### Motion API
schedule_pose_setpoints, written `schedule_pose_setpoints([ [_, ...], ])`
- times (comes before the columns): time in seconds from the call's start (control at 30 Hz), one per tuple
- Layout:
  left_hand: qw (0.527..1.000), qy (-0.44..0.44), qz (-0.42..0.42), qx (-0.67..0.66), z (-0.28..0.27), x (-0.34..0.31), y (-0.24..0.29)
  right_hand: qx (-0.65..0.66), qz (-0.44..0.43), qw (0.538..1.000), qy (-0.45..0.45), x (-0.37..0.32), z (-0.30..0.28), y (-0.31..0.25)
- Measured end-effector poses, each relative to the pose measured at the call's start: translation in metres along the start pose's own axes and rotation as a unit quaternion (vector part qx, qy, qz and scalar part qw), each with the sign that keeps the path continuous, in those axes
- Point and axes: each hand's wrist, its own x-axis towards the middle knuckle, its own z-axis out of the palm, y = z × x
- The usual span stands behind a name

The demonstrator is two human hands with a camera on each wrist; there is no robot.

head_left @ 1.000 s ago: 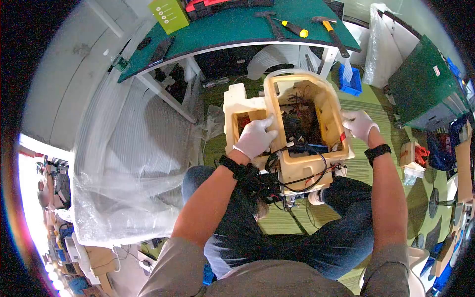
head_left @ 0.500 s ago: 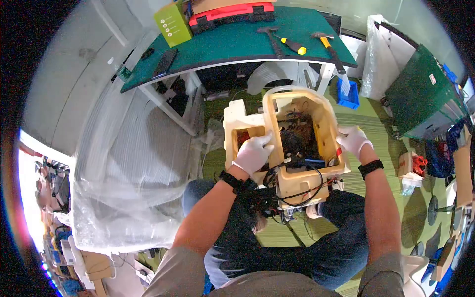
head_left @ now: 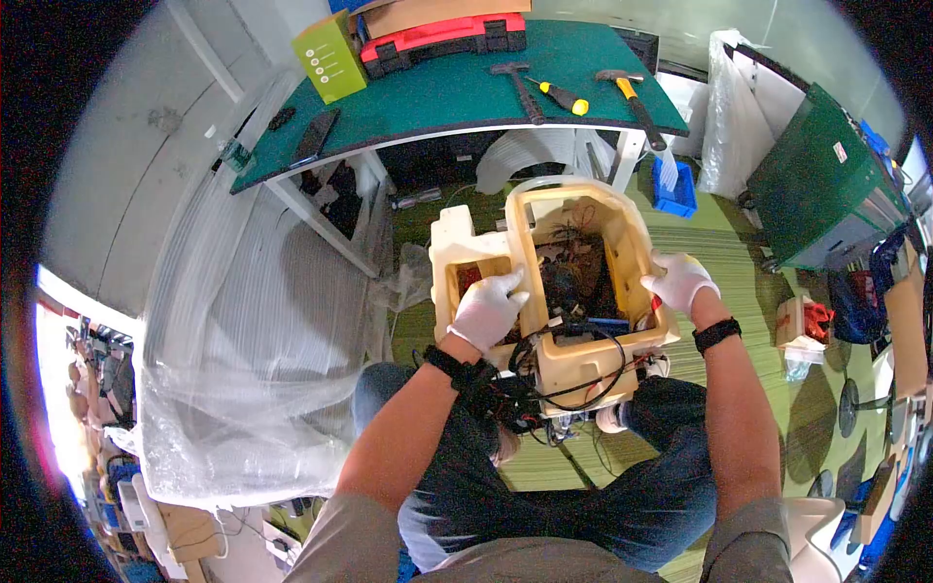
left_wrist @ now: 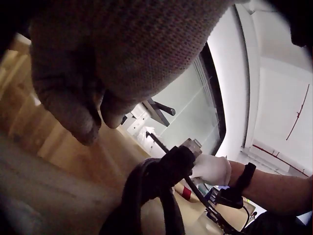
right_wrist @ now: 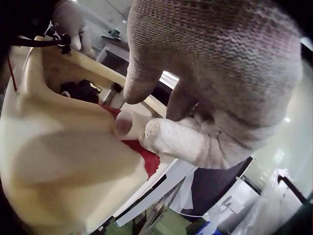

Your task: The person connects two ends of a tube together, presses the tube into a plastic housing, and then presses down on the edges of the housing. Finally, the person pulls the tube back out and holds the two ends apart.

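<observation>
A cream plastic housing (head_left: 583, 367) with two open compartments stands between the knees. In a white knit glove, my left hand (head_left: 488, 306) grips the wall between the compartments, thumb and fingertips close together over it. Across from it, my gloved right hand (head_left: 685, 282) is at the right rim. The right wrist view shows its thumb and fingers pinching a translucent tube (right_wrist: 129, 125), whose end lies above red tape (right_wrist: 152, 165) on the rim. Dark wiring (head_left: 573, 272) fills the large compartment. Black cables (head_left: 525, 389) hang over the front by my left wrist.
Beyond the housing is a green-topped table (head_left: 428, 102) with two hammers (head_left: 632, 105), a yellow-black screwdriver (head_left: 564, 97), a phone (head_left: 316, 136) and a red-black toolbox (head_left: 447, 44). A blue bin (head_left: 673, 189) is on the floor. Plastic-wrapped material (head_left: 253, 379) stands at left.
The head view has tilted and shifted, so the table and housing sit lower and farther left. My right hand lies slightly closer over the rim; my left keeps its place on the wall.
</observation>
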Motion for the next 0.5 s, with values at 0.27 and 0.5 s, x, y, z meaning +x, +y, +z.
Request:
schedule_pose_setpoints([
  [0.27,1.0,-0.001,-0.004,0.012,0.002,0.001,0.004,-0.037,0.049,0.997,-0.054,-0.004,-0.008,-0.021],
  [0.5,0.998,-0.015,-0.02,0.05,-0.001,0.002,0.023,-0.031,0.051,0.998,-0.037,-0.003,-0.006,-0.018],
])
